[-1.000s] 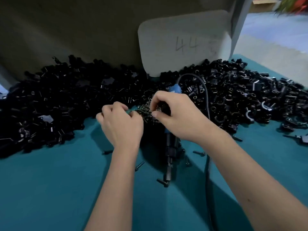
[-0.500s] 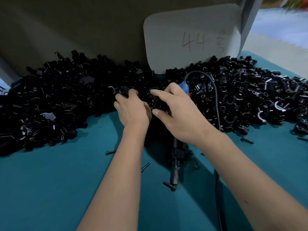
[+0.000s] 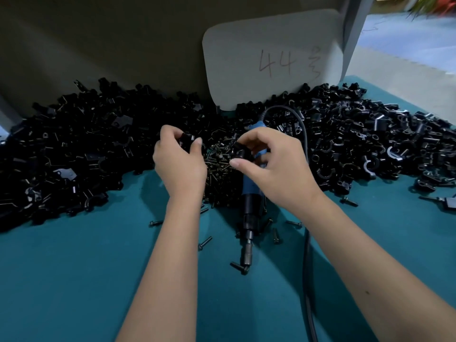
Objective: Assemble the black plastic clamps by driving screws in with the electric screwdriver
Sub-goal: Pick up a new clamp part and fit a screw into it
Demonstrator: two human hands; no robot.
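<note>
A small black plastic clamp piece (image 3: 188,141) sits pinched between the curled fingers and thumb of the left hand (image 3: 181,164), raised just above the heap of small dark metal screws (image 3: 218,169) at the middle of the teal table covering (image 3: 74,280). The right hand (image 3: 274,166) pinches a second black plastic clamp piece (image 3: 240,150) between thumb and bent forefinger, its other fingers curled loosely above; the two pieces are near each other but apart. I judge the step in hand to be the gathering and mating of two clamp halves, before any screw is driven. The next move seems to call for bringing the halves together with their holes lined up, then freeing the right hand to take a screw and the tool. The blue and black electric screwdriver (image 3: 248,218) lies flat on the table under the right hand, untouched, tip toward the person, its black cable (image 3: 304,134) looping behind. Loose screws lie scattered around it. Great piles of black plastic clamp parts (image 3: 86,149) spread left and right, and a grey card marked 44 (image 3: 271,58) stands behind.
</note>
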